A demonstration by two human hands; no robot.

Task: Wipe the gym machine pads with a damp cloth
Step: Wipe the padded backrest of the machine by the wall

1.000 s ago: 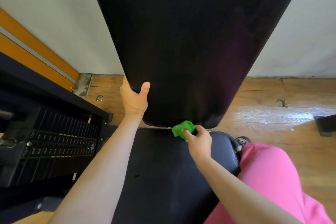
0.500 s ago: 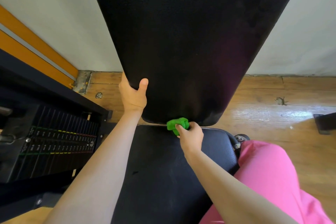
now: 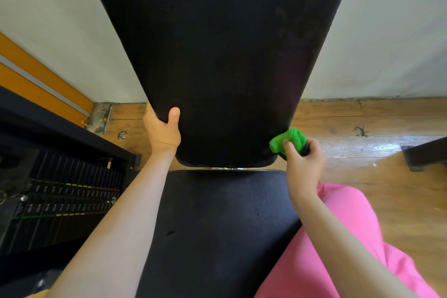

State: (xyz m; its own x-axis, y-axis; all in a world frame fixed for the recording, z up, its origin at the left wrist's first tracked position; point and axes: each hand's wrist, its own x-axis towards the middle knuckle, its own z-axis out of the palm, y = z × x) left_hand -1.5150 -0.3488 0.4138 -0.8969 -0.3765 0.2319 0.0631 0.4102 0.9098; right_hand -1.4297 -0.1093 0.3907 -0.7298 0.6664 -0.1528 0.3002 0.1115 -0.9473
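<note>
A tall black back pad point(image 3: 217, 55) stands upright in front of me, with a black seat pad point(image 3: 217, 225) below it. My left hand point(image 3: 162, 132) grips the back pad's lower left edge, thumb on the front face. My right hand point(image 3: 303, 162) holds a bunched green cloth point(image 3: 289, 140) against the back pad's lower right corner. A thin chrome strip shows in the gap between the two pads.
A black weight stack point(image 3: 60, 201) with coloured markings stands at the left. Wooden floor point(image 3: 362, 128) runs to a white wall behind the pad. A dark metal foot point(image 3: 423, 155) sits at the right edge. My pink-clad leg point(image 3: 350, 237) is beside the seat.
My right hand has slid the green cloth from the bottom middle of the back pad rightward to its lower right corner. My left hand keeps its grip on the left edge.
</note>
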